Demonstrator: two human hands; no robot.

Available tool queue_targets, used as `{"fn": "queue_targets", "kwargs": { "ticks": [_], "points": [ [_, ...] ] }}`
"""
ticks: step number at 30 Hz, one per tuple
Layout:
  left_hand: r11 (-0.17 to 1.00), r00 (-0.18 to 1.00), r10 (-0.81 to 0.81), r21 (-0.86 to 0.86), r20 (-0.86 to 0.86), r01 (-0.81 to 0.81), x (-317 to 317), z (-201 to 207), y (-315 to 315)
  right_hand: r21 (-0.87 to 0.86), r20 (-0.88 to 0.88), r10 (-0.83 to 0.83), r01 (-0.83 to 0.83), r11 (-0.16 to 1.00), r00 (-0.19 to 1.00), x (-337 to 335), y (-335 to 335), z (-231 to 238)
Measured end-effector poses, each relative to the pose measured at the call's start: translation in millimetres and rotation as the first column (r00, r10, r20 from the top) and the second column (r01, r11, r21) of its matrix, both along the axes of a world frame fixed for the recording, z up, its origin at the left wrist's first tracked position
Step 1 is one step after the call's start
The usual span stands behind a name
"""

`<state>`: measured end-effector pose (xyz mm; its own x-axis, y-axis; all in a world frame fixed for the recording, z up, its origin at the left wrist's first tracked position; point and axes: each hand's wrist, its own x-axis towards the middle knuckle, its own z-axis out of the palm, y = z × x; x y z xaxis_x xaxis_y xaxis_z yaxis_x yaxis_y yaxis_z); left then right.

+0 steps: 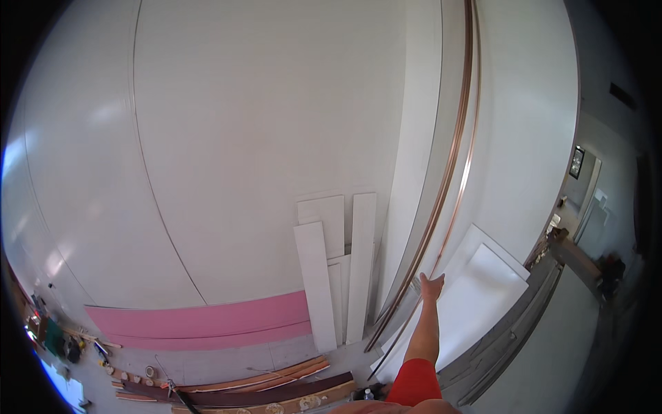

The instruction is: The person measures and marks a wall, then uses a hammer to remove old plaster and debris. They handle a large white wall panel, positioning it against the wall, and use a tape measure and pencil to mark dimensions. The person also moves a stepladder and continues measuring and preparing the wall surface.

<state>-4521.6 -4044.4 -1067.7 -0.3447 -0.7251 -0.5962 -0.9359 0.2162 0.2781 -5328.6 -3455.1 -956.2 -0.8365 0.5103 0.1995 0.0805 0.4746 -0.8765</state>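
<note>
My right arm [424, 331], in a red sleeve, stretches up from the lower edge. At its end my right hand [432, 287] is around a thin copper-coloured strip [458, 196], which runs up the white wall and down past the hand to the floor. The fingers are small in view and partly hidden. Just left of it, a bundle of darker copper-brown strips [452, 162] leans in the wall corner. Beside my forearm, glossy white boards [476, 297] lean against the wall. My left hand is out of view.
White narrow panels [317, 283] stand against the wall, next to a low pink board [200, 324]. Brown planks [269, 393] lie on the floor in front. Grey strips [514, 338] lie right of the white boards. A doorway [586, 186] shows at far right.
</note>
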Motion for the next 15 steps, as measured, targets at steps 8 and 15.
{"fn": "queue_targets", "kwargs": {
  "ticks": [8,15],
  "points": [
    [0.998,0.998,0.040,0.042,-0.042,-0.038,-52,1,0,-0.262,-0.335,0.154,-0.249,0.932,0.929,-118,1,88],
    [0.996,0.998,0.061,0.066,0.016,-0.062,-2,-25,-7,-0.302,-0.582,0.330,-0.574,0.761,0.743,-13,-94,101]
  ]
}}
